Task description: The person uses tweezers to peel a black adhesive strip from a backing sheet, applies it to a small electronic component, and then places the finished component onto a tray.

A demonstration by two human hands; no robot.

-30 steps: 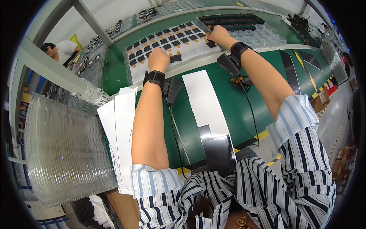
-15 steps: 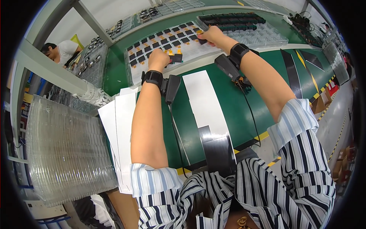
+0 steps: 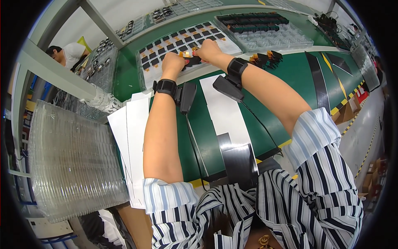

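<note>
Over the near edge of a white-lined tray (image 3: 150, 79), my two hands meet. My left hand (image 3: 173, 64) is closed, pinching small flat black modules (image 3: 192, 62) with orange-gold flex tabs. My right hand (image 3: 208, 51) is bent at the right end of the same cluster, its fingertips pinched by the orange tabs. Exactly how many pieces sit between the fingers is hard to make out. Behind the hands, rows of similar black square modules (image 3: 179, 42) with orange tabs lie on the tray. Each wrist wears a black strap with a cabled box.
A bundle of black parts with orange ends (image 3: 267, 59) lies right of the tray. Beyond it stands a clear compartment tray (image 3: 286, 40) partly filled with black pieces. White sheets (image 3: 137, 124) and stacked clear trays (image 3: 74, 162) are at left. A co-worker (image 3: 70, 56) sits far left.
My right hand has moved left and slightly nearer, from the tray's right end to beside my left hand. The bundle on the right is uncovered. My left hand stays nearly in place.
</note>
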